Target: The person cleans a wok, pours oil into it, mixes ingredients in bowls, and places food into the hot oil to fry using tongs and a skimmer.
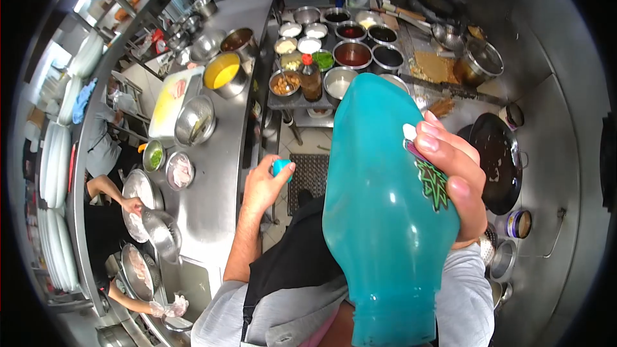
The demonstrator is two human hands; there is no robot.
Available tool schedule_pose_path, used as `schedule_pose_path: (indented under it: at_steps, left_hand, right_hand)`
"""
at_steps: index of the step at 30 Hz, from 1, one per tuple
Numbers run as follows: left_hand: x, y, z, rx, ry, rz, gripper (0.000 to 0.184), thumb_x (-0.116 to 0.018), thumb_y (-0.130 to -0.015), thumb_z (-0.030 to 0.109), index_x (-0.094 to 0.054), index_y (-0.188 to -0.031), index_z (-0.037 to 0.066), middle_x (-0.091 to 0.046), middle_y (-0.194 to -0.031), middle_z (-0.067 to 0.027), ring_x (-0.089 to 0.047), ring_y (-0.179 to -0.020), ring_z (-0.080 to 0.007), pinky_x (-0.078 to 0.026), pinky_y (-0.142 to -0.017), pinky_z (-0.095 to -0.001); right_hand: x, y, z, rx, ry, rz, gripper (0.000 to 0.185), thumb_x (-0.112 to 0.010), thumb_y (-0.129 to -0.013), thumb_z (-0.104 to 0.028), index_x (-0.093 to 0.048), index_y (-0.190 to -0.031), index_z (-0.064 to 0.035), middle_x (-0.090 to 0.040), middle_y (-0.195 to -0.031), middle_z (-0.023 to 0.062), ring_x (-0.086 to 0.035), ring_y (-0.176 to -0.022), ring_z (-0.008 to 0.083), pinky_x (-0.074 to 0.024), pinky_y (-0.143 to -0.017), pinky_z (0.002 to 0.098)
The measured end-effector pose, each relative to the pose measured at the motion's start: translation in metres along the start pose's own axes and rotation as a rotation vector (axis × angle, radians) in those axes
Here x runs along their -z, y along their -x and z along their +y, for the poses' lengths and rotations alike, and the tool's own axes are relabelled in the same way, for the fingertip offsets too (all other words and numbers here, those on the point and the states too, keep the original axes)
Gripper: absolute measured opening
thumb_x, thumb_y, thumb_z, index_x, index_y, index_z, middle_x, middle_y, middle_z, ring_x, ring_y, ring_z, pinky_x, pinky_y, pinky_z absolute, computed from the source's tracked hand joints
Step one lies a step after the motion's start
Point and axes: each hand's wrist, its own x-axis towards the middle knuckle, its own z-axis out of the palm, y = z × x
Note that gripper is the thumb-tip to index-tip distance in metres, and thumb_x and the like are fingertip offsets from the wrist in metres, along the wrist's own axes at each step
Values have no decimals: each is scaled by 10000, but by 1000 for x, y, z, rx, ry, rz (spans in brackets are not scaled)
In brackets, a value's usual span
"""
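Observation:
A large teal bottle [385, 180] fills the middle of the head view, close to the camera. It is tipped with its threaded neck low, toward my face, and its base up and away. My right hand [459, 170] is wrapped round its right side, beside a green and black sticker [432, 183]. No cap sits on the visible neck threads. Lower left of centre, my left hand [260, 186] is closed on a small teal bottle cap [281, 168], held above the floor by the steel counter.
Bowls of sauces [353, 55] and a red-capped bottle [311, 78] stand on the table ahead. A steel counter [215, 173] on the left carries a pot of yellow liquid [225, 76]. Another person's hand [133, 205] holds a metal bowl [162, 234]. Right lies a wok [495, 164].

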Motion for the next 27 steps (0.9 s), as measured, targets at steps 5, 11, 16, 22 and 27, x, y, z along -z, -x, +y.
schedule_pose_path:
  at_steps: [5, 11, 16, 22, 27]
  left_hand:
    - [-2, -6, -15, -33, 146, 37, 575, -720, -829, 548, -652, -1126, 60, -708, -862, -196, -697, -840, -364, -533, -763, -426]
    - [7, 1, 5, -77, 25, 71, 539, -712, -840, 533, -660, -1108, 68, -700, -831, -192, -690, -819, -373, -527, -735, -447]
    - [21, 10, 36, -42, -89, 47, 548, -705, -841, 537, -663, -1122, 68, -706, -845, -199, -692, -836, -385, -527, -743, -458]
    - [23, 12, 35, -53, -63, 44, 572, -700, -844, 544, -663, -1130, 50, -716, -896, -217, -694, -899, -399, -529, -790, -461]
    - [25, 14, 36, -76, -61, 66, 591, -694, -843, 550, -661, -1145, 43, -714, -937, -233, -686, -931, -410, -522, -818, -469]
  right_hand:
    - [8, -21, -1, 66, -17, 57, 578, -737, -842, -92, -379, -1294, -61, -599, -1205, 245, -621, -1060, 362, -504, -998, 542]
    - [20, -52, 4, 187, 33, 99, 612, -746, -827, -60, -380, -1316, -86, -575, -1241, 232, -599, -1107, 364, -486, -1018, 563]
    - [33, -76, 1, 252, 88, 87, 679, -790, -781, -50, -376, -1315, -108, -579, -1227, 211, -596, -1114, 354, -483, -1018, 568]
    - [26, -101, 0, 347, 105, 238, 663, -787, -788, -56, -380, -1308, -118, -575, -1231, 209, -597, -1113, 348, -477, -1024, 565]
    - [38, -116, 0, 402, 117, 193, 687, -792, -784, -56, -372, -1323, -127, -562, -1251, 204, -599, -1117, 349, -477, -1027, 560]
